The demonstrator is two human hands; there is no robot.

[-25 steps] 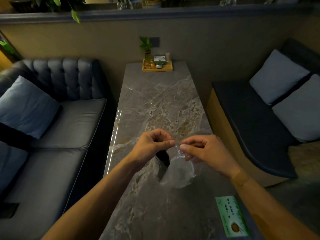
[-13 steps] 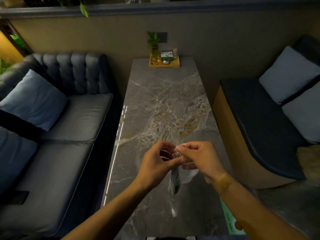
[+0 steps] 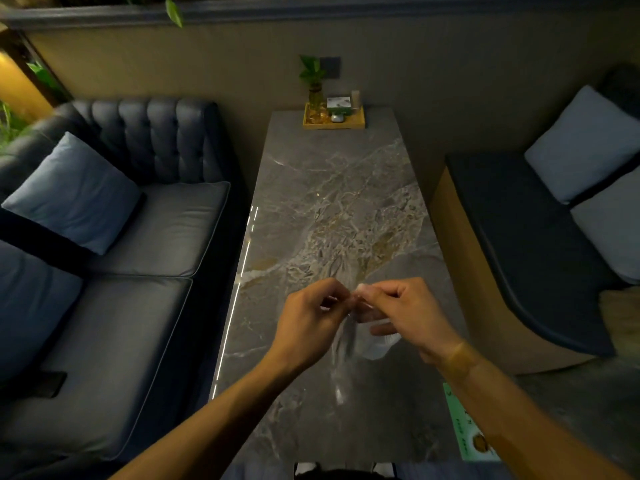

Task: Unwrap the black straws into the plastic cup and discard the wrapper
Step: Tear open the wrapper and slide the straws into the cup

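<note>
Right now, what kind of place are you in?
Probably a café or restaurant booth: a long marble table with sofas on both sides, a tray of small items at the far end, and a green card on the table.

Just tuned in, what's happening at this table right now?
A person stands at the near end of a marble table, both hands raised over it. The left hand and right hand pinch the top of a clear plastic wrapper, fingertips close together, apparently tearing it open. The wrapper hangs down between the hands; its contents are too blurred to make out. A green card lies at the table's near right edge.
</note>
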